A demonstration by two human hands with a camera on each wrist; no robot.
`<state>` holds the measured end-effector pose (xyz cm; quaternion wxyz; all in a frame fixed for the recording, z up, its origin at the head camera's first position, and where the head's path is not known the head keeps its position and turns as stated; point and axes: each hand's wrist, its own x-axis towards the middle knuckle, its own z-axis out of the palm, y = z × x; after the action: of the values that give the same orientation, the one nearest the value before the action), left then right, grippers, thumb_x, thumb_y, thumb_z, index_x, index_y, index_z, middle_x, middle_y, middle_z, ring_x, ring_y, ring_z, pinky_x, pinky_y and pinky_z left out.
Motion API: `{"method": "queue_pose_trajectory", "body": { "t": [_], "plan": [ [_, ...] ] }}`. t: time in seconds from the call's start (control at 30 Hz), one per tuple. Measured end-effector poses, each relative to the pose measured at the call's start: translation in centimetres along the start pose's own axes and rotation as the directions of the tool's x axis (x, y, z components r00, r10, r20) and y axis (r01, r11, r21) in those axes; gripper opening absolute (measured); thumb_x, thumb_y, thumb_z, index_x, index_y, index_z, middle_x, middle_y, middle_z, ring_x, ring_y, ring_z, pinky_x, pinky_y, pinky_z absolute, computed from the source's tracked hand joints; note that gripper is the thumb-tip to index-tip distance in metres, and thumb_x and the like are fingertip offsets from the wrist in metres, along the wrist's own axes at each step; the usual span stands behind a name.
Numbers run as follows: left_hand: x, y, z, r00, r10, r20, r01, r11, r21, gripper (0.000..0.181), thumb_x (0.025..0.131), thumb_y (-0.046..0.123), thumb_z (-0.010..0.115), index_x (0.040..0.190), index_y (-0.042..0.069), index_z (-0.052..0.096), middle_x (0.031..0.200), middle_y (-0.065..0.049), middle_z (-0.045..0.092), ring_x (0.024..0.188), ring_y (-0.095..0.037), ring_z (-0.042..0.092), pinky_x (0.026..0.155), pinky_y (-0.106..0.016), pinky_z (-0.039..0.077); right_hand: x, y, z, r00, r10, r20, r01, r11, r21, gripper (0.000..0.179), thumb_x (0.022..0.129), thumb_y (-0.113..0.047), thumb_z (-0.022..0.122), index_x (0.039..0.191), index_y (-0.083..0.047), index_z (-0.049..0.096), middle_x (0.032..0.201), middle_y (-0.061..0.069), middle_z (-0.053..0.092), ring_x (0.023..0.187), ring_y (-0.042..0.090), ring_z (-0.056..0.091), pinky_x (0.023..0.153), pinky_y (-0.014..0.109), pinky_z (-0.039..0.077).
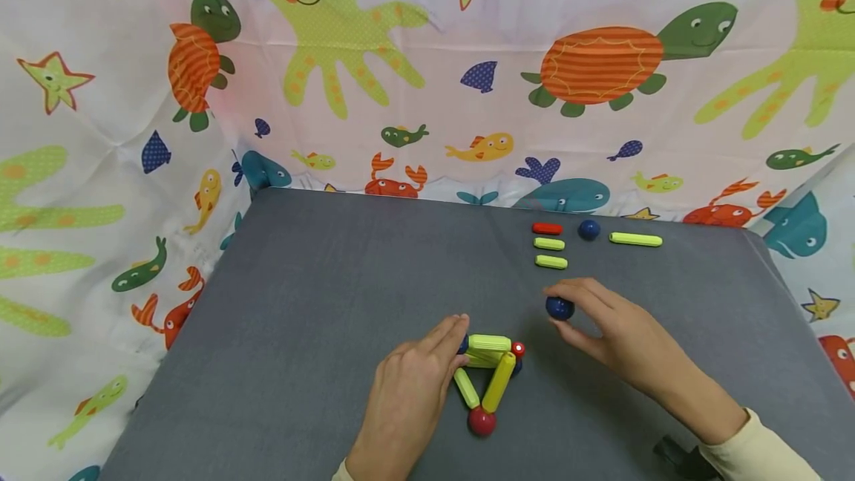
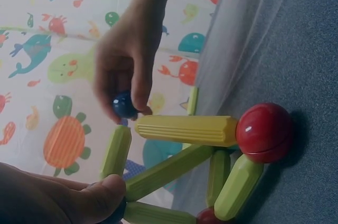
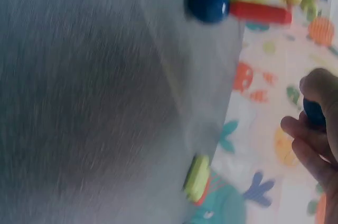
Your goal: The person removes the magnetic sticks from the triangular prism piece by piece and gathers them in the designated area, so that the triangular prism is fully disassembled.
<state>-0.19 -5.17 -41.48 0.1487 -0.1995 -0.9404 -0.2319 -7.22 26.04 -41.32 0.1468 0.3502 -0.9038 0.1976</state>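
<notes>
My left hand (image 1: 414, 384) holds a structure of rods and balls at an upper corner, its thumb and fingers at a dark blue ball (image 2: 115, 213). A red ball (image 1: 482, 421) at the near base corner joins a yellow rod (image 1: 499, 383) and a light green rod (image 1: 466, 388). Another light green rod (image 1: 490, 343) extends from the held corner. On the structure's far side in the right wrist view are a red rod (image 3: 261, 12) and a blue ball (image 3: 207, 5). Right of the structure, my right hand (image 1: 621, 336) pinches a dark blue ball (image 1: 559, 308) between thumb and fingers.
Toward the back right of the grey table (image 1: 320, 280) lie a short red rod (image 1: 547, 228), two short light green rods (image 1: 551, 262), a dark blue ball (image 1: 589, 229) and a longer light green rod (image 1: 635, 240). A sea-animal printed cloth (image 1: 427, 65) rises behind.
</notes>
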Motion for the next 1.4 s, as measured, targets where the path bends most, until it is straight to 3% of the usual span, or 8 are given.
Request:
{"method": "queue_pose_trajectory", "body": {
  "t": [0.07, 0.13, 0.2, 0.3, 0.53, 0.77, 1.13, 1.4],
  "plan": [
    [0.0, 0.0, 0.0, 1.0, 0.002, -0.005, -0.002, 1.0, 0.0, 0.052, 0.092, 0.028, 0.083, 0.141, 0.016, 0.07, 0.138, 0.001, 0.072, 0.082, -0.022, 0.076, 0.073, -0.037, 0.063, 0.0, 1.4, 0.0, 0.999, 0.04, -0.021, -0.04, 0.999, -0.036, 0.065, 0.106, -0.066, 0.039, 0.135, -0.015, 0.067, 0.124, -0.003, 0.069, 0.106, 0.01, 0.07, 0.095, 0.017, 0.053],
    [0.0, 0.0, 0.0, 1.0, 0.003, -0.006, -0.003, 1.0, 0.003, 0.052, 0.093, 0.028, 0.083, 0.142, 0.016, 0.07, 0.138, 0.001, 0.071, 0.083, -0.022, 0.076, 0.073, -0.037, 0.063, -0.1, 2.8, 0.2, 0.994, 0.103, -0.035, -0.105, 0.993, -0.052, 0.055, 0.104, -0.056, 0.061, 0.135, -0.011, 0.065, 0.122, 0.001, 0.071, 0.104, 0.015, 0.072, 0.089, 0.029, 0.06],
    [0.0, 0.0, -0.1, 1.0, 0.001, -0.001, -0.001, 1.0, 0.002, 0.052, 0.093, 0.027, 0.083, 0.142, 0.015, 0.07, 0.138, 0.001, 0.071, 0.083, -0.023, 0.076, 0.073, -0.037, 0.063, -0.1, 4.3, 0.3, 0.986, 0.164, -0.04, -0.166, 0.985, -0.056, 0.049, 0.097, -0.038, 0.079, 0.134, -0.008, 0.064, 0.119, 0.005, 0.073, 0.101, 0.02, 0.073, 0.083, 0.042, 0.062],
    [0.0, 0.0, 0.0, 1.0, -0.001, 0.005, 0.001, 1.0, 0.001, 0.053, 0.093, 0.027, 0.083, 0.143, 0.016, 0.069, 0.139, 0.001, 0.071, 0.084, -0.023, 0.076, 0.074, -0.037, 0.063, -0.1, 6.6, 0.7, 0.969, 0.246, -0.04, -0.248, 0.967, -0.061, 0.055, 0.084, -0.006, 0.091, 0.132, -0.006, 0.063, 0.113, 0.009, 0.075, 0.091, 0.024, 0.074, 0.077, 0.049, 0.063],
    [0.0, 0.0, 0.0, 1.0, 0.0, 0.018, 0.0, 1.0, -0.015, 0.053, 0.092, 0.026, 0.084, 0.143, 0.015, 0.069, 0.139, 0.001, 0.071, 0.083, -0.023, 0.076, 0.074, -0.037, 0.063, -0.4, 10.7, 1.6, 0.935, 0.354, 0.01, -0.352, 0.933, -0.077, 0.045, 0.088, -0.011, 0.088, 0.128, -0.006, 0.067, 0.117, 0.013, 0.067, 0.096, 0.03, 0.068, 0.083, 0.057, 0.06],
    [0.0, 0.0, 0.0, 1.0, 0.003, 0.016, -0.003, 1.0, -0.009, 0.053, 0.092, 0.025, 0.084, 0.142, 0.015, 0.07, 0.139, 0.001, 0.071, 0.085, -0.023, 0.076, 0.075, -0.036, 0.063, -0.1, 12.5, 2.2, 0.915, 0.4, 0.045, -0.398, 0.916, -0.056, 0.041, 0.092, -0.011, 0.085, 0.128, 0.0, 0.067, 0.117, 0.016, 0.062, 0.099, 0.031, 0.063, 0.084, 0.058, 0.057],
    [0.0, 0.0, 0.0, 1.0, 0.006, 0.009, -0.006, 1.0, -0.003, 0.052, 0.093, 0.026, 0.083, 0.143, 0.016, 0.069, 0.139, 0.001, 0.071, 0.087, -0.022, 0.077, 0.076, -0.037, 0.063, -0.1, 13.2, 2.6, 0.909, 0.408, 0.08, -0.402, 0.912, -0.082, 0.045, 0.098, -0.015, 0.079, 0.135, 0.004, 0.063, 0.121, 0.024, 0.064, 0.101, 0.035, 0.065, 0.087, 0.062, 0.055],
    [0.0, 0.0, 0.0, 1.0, 0.005, 0.009, -0.005, 1.0, -0.013, 0.052, 0.093, 0.026, 0.083, 0.142, 0.015, 0.07, 0.139, 0.0, 0.071, 0.089, -0.022, 0.077, 0.077, -0.038, 0.063, 0.0, 12.1, 1.4, 0.884, 0.459, 0.091, -0.453, 0.888, -0.076, 0.057, 0.097, -0.019, 0.081, 0.146, -0.002, 0.057, 0.132, 0.023, 0.062, 0.113, 0.039, 0.063, 0.091, 0.065, 0.054]
  ]
}}
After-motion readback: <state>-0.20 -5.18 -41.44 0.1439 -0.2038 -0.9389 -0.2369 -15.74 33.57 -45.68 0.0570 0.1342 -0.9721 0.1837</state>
